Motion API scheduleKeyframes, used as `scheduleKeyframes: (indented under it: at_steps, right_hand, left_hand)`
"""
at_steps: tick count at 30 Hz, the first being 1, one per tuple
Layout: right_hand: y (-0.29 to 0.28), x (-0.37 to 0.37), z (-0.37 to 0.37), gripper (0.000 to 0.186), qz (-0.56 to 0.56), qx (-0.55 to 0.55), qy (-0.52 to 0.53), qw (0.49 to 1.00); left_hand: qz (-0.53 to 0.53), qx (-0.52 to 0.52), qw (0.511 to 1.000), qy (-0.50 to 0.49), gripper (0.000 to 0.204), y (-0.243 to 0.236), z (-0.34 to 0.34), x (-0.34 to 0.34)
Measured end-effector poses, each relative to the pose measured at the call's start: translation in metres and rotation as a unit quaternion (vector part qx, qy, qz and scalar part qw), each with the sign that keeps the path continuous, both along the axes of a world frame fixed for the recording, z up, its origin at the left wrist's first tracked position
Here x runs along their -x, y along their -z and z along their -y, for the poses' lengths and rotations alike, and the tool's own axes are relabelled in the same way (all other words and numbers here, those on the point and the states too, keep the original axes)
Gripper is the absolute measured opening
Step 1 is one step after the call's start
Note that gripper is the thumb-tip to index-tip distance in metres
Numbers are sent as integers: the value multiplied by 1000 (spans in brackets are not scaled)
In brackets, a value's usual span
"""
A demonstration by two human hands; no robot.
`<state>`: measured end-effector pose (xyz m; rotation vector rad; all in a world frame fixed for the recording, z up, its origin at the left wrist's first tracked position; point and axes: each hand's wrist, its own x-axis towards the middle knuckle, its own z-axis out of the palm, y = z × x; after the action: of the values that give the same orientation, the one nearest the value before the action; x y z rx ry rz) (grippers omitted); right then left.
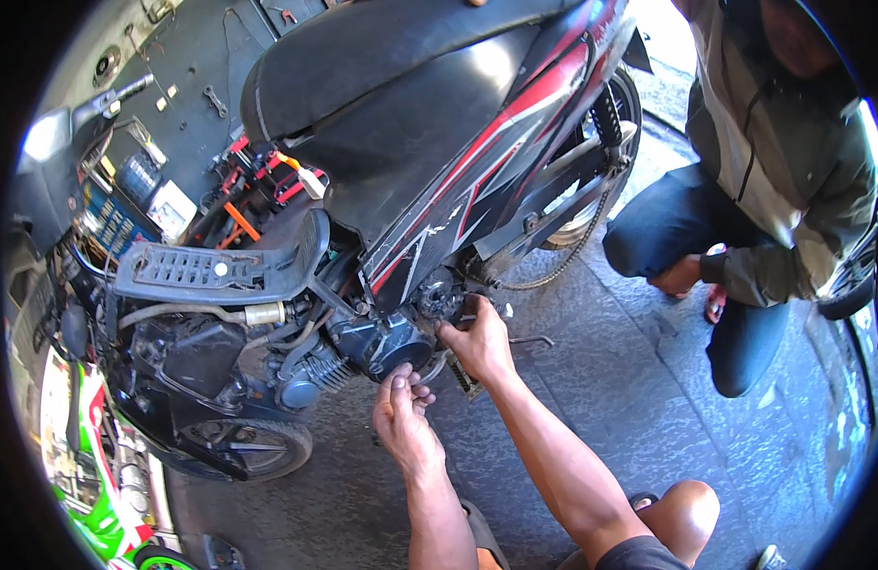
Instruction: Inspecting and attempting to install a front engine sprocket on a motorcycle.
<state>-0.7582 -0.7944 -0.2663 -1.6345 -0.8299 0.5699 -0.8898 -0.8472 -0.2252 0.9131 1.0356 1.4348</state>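
Note:
A black motorcycle point(410, 95) with red and white side stripes stands before me. My right hand point(479, 344) reaches to the exposed front sprocket area point(441, 296) behind the engine. Its thumb and fingers are bent around something there that I cannot make out. Lower and to the left, my left hand point(405, 418) is held just in front of the round engine cover point(401, 353). Its fingers are curled in toward the thumb, and whatever may be between them is too small to tell. From the sprocket area the drive chain point(553, 282) sags back toward the rear wheel point(629, 123).
A person point(743, 218) crouches at the right, hands near the knees. The kick lever point(534, 340) sticks out beside my right wrist. Behind the motorcycle are a red metal stand point(268, 171) and a tool board point(192, 76). A green and red motorcycle point(97, 475) stands at the lower left.

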Motion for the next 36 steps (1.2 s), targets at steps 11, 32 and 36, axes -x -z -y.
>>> scheduleKeyframes:
  at_steps: [11,32,36]
  right_hand:
    - [21,-10,-44,75,-48,34,-25,998]
    - [31,-6,-53,70,-14,2,-4,1000]
    - [29,-6,-53,68,-1,8,3,1000]
  left_hand:
    - [-146,-364,916,87,28,-108,-6,-3]
    - [-387,-117,748,526,26,-116,94,25]
    - [-379,-131,741,539,27,-115,88,26]
